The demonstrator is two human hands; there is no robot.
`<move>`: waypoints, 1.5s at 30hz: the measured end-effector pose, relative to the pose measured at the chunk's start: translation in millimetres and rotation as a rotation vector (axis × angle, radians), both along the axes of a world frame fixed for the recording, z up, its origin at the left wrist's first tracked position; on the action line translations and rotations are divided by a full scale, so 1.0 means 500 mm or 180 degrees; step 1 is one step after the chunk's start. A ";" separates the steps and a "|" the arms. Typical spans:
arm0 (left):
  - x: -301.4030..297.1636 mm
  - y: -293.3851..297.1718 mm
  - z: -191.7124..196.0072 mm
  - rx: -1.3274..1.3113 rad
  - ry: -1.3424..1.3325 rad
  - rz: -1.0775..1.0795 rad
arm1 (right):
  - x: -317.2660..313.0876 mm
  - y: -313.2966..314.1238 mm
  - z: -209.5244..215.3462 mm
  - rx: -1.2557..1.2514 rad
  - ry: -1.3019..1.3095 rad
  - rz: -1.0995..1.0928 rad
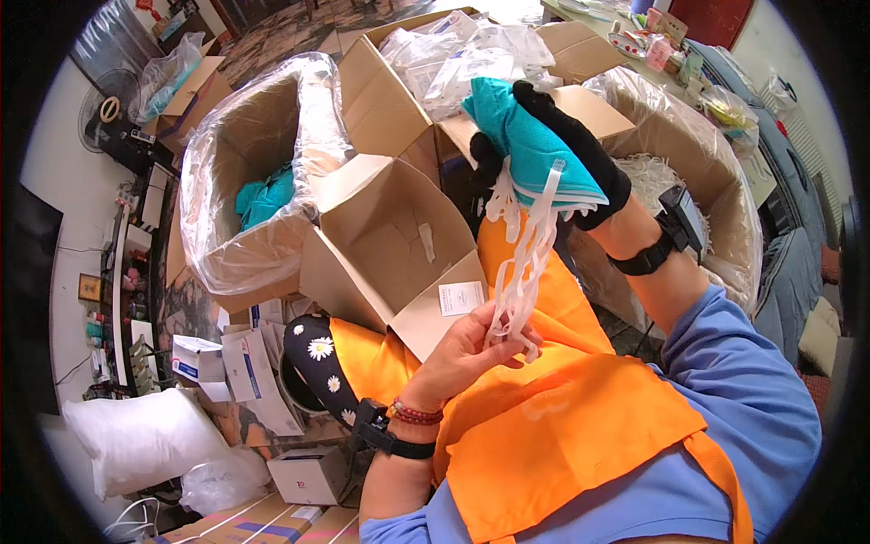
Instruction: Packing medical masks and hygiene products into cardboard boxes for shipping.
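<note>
The right hand (557, 150), in a black glove, is closed around a folded teal cloth (535, 145) and holds it up in front of the open cardboard box (399, 236). White elastic straps (526, 263) hang from the lower edge of the cloth, down past the near flap of that box. The bare left hand (471, 349) sits just below and nearer than the box, thumb and fingertips pinched on the lower end of the straps, which run taut-ish between the two hands.

By the look of it, the step in hand is sorting or drawing out the straps from the teal piece. The next move seems to call for a steady pinch below and a firm hold above, so the thin loops separate without tangling.

How many straps there are is hard to make out; they overlap and blur. Whether they are sewn to the cloth or merely caught in the glove cannot be told. The floor of the box is hidden by its own flaps. Left of the box, a plastic-lined carton (254, 172) shows more teal fabric, partly veiled by the liner
</note>
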State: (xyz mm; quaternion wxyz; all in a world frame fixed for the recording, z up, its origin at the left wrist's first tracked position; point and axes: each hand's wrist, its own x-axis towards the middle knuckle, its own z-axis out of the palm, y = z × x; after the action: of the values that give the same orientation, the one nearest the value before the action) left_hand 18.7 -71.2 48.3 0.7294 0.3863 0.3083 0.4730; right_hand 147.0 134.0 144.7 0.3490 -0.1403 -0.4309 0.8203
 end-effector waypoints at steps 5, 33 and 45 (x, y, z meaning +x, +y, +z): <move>0.006 0.011 0.024 0.0040 0.0293 -0.0097 | 0.012 0.056 -0.044 0.0086 0.0285 0.1000; 0.020 -0.038 0.016 -0.0109 0.0061 0.0545 | 0.029 0.062 -0.039 -0.0303 0.0510 -0.0061; 0.041 -0.021 0.004 -0.0343 0.0047 0.1355 | 0.047 0.079 -0.064 -0.0071 0.0402 -0.0089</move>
State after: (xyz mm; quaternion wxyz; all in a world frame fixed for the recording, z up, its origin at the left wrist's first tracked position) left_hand 39.1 -81.5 50.4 0.6304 0.2764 0.4130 0.5963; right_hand 170.7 173.6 112.9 0.3853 -0.0982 -0.3969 0.8273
